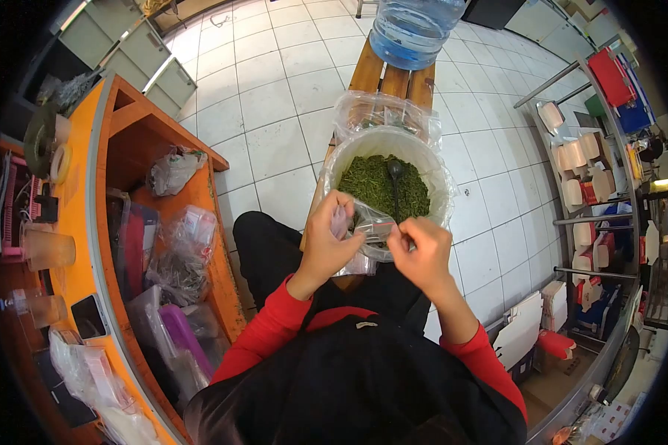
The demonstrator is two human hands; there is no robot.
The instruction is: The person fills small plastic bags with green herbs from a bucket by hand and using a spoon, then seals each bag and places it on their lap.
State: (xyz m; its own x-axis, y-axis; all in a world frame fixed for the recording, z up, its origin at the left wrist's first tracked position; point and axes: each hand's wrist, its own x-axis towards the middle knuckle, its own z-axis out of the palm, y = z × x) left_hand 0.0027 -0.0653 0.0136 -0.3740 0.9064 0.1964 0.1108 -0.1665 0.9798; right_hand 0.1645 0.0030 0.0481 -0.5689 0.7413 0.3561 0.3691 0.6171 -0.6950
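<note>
Between my hands is a small clear zip bag (372, 228), its reddish seal line running near the top edge. My left hand (329, 239) is closed on the bag's left side, thumb toward the middle. My right hand (425, 254) pinches the right end of the seal edge. Just beyond and partly beneath them stands a round tub (441, 174) lined with clear plastic. Chopped green leaves (367, 182) fill it, and a dark spoon (395, 178) rests in them. My hands and the bag hide the tub's near side.
The tub stands on a wooden bench (367, 74), with clear plastic bags (364, 111) behind it and a large water bottle (412, 33) farther back. An orange counter (89, 200) with packed shelves runs along my left. A metal rack (597, 215) holding boxes is on the right.
</note>
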